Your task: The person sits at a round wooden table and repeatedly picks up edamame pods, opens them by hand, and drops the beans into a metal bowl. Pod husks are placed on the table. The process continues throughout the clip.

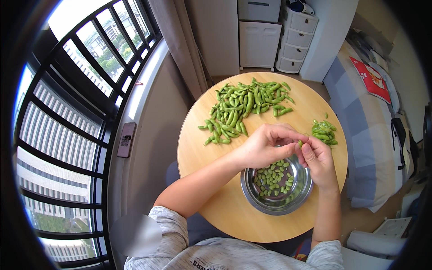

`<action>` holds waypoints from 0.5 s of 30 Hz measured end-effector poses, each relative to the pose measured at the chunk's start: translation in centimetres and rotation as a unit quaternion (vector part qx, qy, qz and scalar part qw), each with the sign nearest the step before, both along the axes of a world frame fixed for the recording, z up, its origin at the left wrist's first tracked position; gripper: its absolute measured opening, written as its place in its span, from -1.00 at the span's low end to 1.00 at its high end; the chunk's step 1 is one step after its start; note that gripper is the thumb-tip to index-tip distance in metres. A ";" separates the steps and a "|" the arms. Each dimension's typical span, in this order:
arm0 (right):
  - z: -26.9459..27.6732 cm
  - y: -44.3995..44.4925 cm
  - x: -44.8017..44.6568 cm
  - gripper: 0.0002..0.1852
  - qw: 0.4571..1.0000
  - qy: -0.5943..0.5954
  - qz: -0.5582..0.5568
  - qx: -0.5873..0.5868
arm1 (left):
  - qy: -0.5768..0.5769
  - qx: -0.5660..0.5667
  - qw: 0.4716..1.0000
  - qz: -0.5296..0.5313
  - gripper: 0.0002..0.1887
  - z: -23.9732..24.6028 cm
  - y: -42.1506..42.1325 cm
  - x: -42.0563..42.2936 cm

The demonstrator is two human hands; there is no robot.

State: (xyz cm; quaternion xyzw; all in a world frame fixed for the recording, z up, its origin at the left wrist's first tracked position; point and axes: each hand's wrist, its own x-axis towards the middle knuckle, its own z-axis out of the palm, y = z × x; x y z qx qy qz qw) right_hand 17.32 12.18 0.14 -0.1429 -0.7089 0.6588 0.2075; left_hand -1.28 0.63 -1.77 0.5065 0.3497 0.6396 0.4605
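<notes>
Above the back rim of a stainless steel bowl [249, 199], my two hands meet with a green soybean pod [300, 143] pinched between their fingertips. My left hand [275, 143] comes in from the left, and my right hand [317, 160] is on the right side of the pod. Much of the pod is hidden by the fingers. Shelled green beans [270, 179] lie spread over the bottom of the bowl. A large heap of whole green pods [239, 104] covers the far left part of the table. A smaller pile of flattened pods [324, 131] lies beyond my right hand.
The round wooden table [222, 209] stands before me. At left, a phone [127, 140] rests on the sill beside a barred window. White drawers [298, 37] and a storage box [260, 44] stand behind the table; a bed [361, 135] with a red cushion [371, 81] is at right.
</notes>
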 end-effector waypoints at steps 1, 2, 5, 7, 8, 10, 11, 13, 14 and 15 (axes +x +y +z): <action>0.0 0.0 0.0 -0.68 1.000 0.006 0.002 -0.001 | -0.020 -0.003 1.000 -0.003 -0.71 0.0 0.0 0.1; -0.1 0.1 0.0 -0.69 1.000 0.015 0.000 -0.001 | -0.041 -0.010 0.999 -0.012 -0.70 -0.1 0.1 0.1; -0.4 0.1 0.1 -0.71 0.996 0.071 0.021 -0.040 | -0.050 -0.016 0.998 -0.026 -0.71 0.1 0.0 -0.3; -0.8 0.0 0.1 -0.72 0.992 0.060 0.021 -0.112 | -0.082 -0.007 0.996 -0.038 -0.72 0.1 -0.1 -0.4; -0.9 0.0 0.0 -0.72 0.992 0.056 0.027 -0.111 | -0.073 -0.009 0.997 -0.035 -0.72 0.1 -0.1 -0.5; -1.2 -0.2 -0.1 -0.74 0.988 0.061 0.029 -0.140 | -0.080 -0.015 0.996 -0.034 -0.70 0.0 -0.1 -0.7; -1.2 -0.2 -0.2 -0.75 0.986 0.062 0.036 -0.152 | -0.090 -0.026 0.995 -0.028 -0.69 0.0 -0.2 -0.7; -1.1 -0.3 -0.2 -0.76 0.987 0.063 0.035 -0.145 | -0.094 -0.017 0.995 -0.023 -0.69 -0.2 -0.1 -0.7; -1.0 -0.4 -0.2 -0.72 0.989 0.055 0.030 -0.135 | -0.085 -0.023 0.996 -0.012 -0.70 -0.3 -0.2 -0.7; -0.9 -0.5 -0.2 -0.71 0.988 0.046 0.037 -0.143 | -0.091 -0.011 0.996 -0.018 -0.71 -0.3 -0.2 -0.7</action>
